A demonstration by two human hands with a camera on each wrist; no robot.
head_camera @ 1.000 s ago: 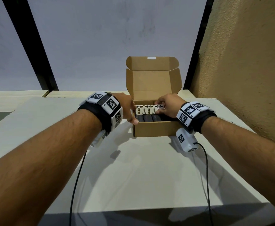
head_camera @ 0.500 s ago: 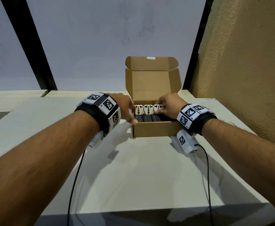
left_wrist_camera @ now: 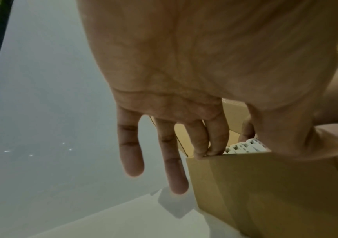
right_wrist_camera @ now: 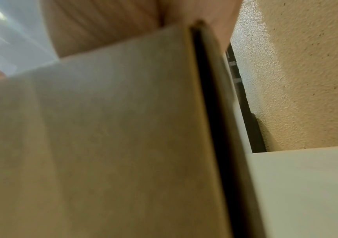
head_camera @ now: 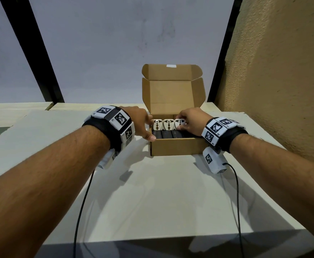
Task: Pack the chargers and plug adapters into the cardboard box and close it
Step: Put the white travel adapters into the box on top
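The open cardboard box [head_camera: 176,148] stands on the table with its lid [head_camera: 171,94] upright at the back. Inside, three white plug adapters [head_camera: 168,124] stand in a row along the back, and black chargers [head_camera: 168,134] lie in front of them. My left hand [head_camera: 148,129] rests at the box's left wall, thumb on the near left corner. In the left wrist view two fingertips [left_wrist_camera: 215,150] touch the box [left_wrist_camera: 266,185] rim and the other fingers hang straight outside. My right hand [head_camera: 182,123] pinches the rightmost adapter [head_camera: 178,122]. The right wrist view shows only the blurred box wall [right_wrist_camera: 103,145].
The pale table [head_camera: 152,202] reaches from the box to the near edge. A rough tan wall [head_camera: 283,71] rises close on the right. Black cables [head_camera: 81,202] [head_camera: 237,192] trail from both wrist cameras across the table. A black post [head_camera: 221,62] stands behind the box.
Hardly anything differs. Both hands stay at the box, the right fingers shifting slightly on the rightmost adapter.
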